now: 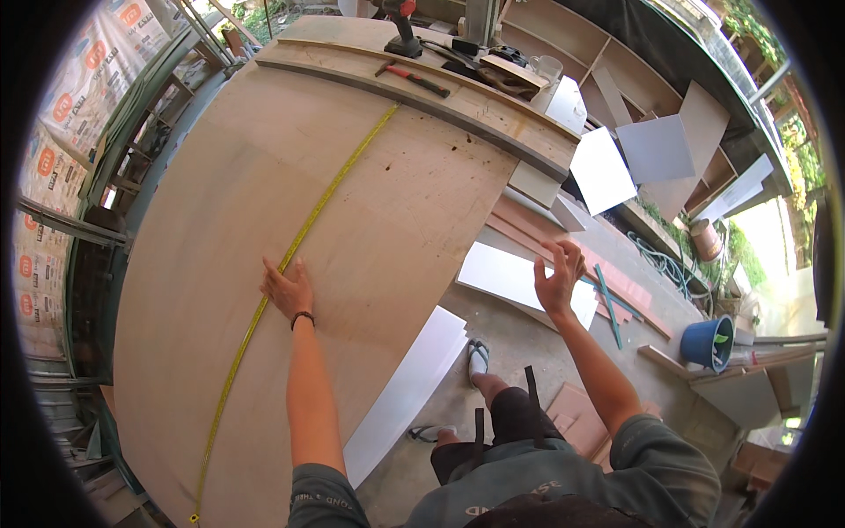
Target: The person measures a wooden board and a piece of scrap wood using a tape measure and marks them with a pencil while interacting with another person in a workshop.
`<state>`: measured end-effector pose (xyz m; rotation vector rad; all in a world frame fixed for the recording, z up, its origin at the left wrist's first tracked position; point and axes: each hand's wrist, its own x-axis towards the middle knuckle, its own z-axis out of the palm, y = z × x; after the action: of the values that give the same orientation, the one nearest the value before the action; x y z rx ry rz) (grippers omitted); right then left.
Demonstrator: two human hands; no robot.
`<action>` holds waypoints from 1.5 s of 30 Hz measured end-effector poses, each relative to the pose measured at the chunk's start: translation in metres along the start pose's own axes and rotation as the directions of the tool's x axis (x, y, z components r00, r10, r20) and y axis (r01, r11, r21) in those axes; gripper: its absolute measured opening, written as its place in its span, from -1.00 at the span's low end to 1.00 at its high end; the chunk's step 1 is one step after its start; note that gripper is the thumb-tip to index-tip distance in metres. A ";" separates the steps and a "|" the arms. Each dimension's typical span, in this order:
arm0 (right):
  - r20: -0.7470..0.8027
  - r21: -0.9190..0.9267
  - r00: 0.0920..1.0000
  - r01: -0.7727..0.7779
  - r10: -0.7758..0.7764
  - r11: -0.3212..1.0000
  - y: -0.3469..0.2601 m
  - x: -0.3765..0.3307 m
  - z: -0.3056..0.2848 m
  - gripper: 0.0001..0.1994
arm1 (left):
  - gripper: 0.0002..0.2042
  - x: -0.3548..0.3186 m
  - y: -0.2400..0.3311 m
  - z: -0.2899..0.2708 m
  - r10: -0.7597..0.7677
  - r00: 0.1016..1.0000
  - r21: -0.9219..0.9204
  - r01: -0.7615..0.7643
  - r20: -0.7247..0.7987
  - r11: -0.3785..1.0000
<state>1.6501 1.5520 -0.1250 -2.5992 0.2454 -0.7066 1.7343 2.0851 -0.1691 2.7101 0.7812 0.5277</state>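
Left hand (288,289) lies flat, fingers spread, on a large plywood sheet (370,220), its fingertips pressing a yellow measuring tape (304,231) that runs diagonally across the sheet past the hand's outer side. Right hand (558,280) hangs in the air off the sheet's edge, fingers loosely open and empty, above white panels (506,277) on the floor. Beyond it, a blue bucket (704,341).
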 end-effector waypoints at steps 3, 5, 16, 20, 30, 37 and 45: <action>0.036 -0.011 0.997 -0.064 0.065 0.998 0.025 -0.003 0.001 -0.63 | -0.22 0.003 0.005 -0.005 -0.013 1.000 0.009 0.013 -0.015 1.000; 0.075 -0.014 0.993 -0.085 0.085 0.996 0.033 -0.011 0.007 -0.64 | -0.26 0.004 0.012 -0.003 -0.037 0.999 0.060 0.038 -0.013 0.998; 0.075 0.130 0.997 -0.042 0.033 0.991 -0.006 0.051 0.058 -0.67 | -0.45 0.003 0.002 0.001 0.032 0.990 0.138 -0.013 -0.138 0.990; -0.018 0.083 1.000 0.021 -0.019 0.996 -0.026 0.133 0.099 -0.58 | -0.53 0.002 0.006 0.000 0.082 0.991 0.221 -0.057 -0.107 0.974; 0.055 -0.080 0.983 -0.169 0.174 0.982 -0.070 0.259 0.204 -0.53 | -0.63 0.006 0.003 0.002 0.068 0.994 0.184 -0.051 -0.083 0.982; -0.074 -0.129 0.981 -0.189 0.181 0.973 -0.069 0.266 0.243 -0.55 | -0.66 0.006 0.008 0.000 0.025 0.997 0.193 -0.010 -0.073 0.981; -0.122 -0.184 0.984 -0.150 0.129 0.971 -0.064 0.267 0.247 -0.56 | -0.68 0.010 0.007 0.005 0.105 0.985 0.177 -0.080 -0.135 0.981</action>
<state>2.0094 1.6247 -0.1707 -2.6936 0.5510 -0.8114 1.7476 2.0838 -0.1681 2.9044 0.7706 0.7147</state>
